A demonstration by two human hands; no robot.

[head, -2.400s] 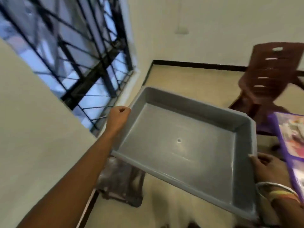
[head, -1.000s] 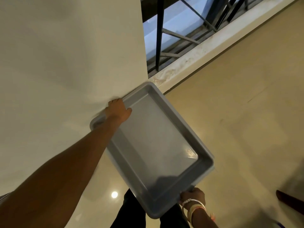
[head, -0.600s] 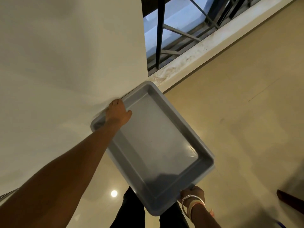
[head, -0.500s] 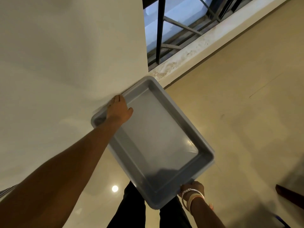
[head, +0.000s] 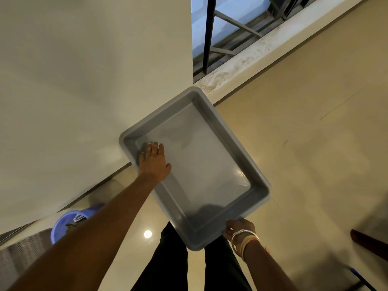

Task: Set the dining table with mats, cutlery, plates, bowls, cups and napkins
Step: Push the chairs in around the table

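Beige floor (head: 315,154) is shown. Empty grey rectangular plastic tray (head: 210,164) is clasped by right grip (head: 239,228), pressed by flat left grip (head: 154,162); table setting unevidenced.

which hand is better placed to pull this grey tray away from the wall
Right, probably. The right hand has a grip on the near rim of the grey tray, fingers curled round it. The left hand lies open inside the tray, fingers straight, holding nothing.
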